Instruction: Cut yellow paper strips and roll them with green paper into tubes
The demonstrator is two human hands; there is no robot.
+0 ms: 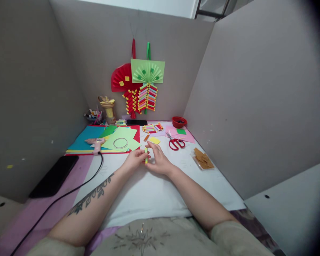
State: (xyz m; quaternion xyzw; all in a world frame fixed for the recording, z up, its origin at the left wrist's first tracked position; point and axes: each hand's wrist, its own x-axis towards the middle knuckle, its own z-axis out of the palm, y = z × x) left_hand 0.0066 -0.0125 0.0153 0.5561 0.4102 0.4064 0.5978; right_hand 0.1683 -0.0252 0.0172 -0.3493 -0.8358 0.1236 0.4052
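A small yellow-green paper roll (146, 155) stands upright between my hands above the white table cover (138, 199). My left hand (135, 158) pinches the roll from the left side. On its right, my right hand (159, 158) has its thumb near the lower end and its index finger near the top, holding the roll at its ends. Just beyond the hands lie a yellow paper piece (155, 140) and a small orange-brown piece (146, 137). Red-handled scissors (176, 143) rest to the right of them.
At the left are coloured paper sheets (80, 138), a pink glue gun (96, 143) with a black cable, and a dark phone-like slab (54, 176). A bag of brown pieces (203, 159) and a red bowl (179, 122) sit right. Paper fans (148, 72) hang behind.
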